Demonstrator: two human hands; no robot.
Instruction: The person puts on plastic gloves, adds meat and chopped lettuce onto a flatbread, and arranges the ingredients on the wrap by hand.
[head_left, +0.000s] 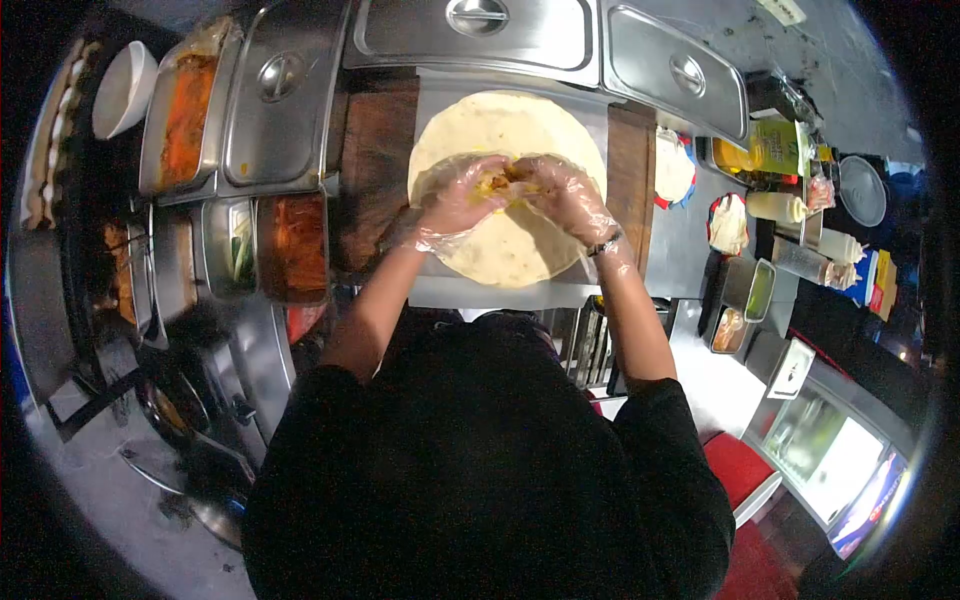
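A large round flatbread (pixel 515 255) lies on pale paper (pixel 455 290) over a dark wooden board (pixel 375 150). Both hands wear clear plastic gloves and meet above the flatbread's middle. Between them is a yellowish-orange filling (pixel 497 182). My left hand (pixel 465 198) has its fingers curled in against this filling from the left. From the right, my right hand (pixel 565 195) closes its fingers on the same filling. The hands hide part of the flatbread.
Steel lidded pans (pixel 540 45) line the board's far side. At left stand a tray of orange food (pixel 187 125), a white bowl (pixel 125 90) and a pan of reddish food (pixel 295 245). Squeeze bottles (pixel 778 207) and small containers (pixel 760 290) are at right.
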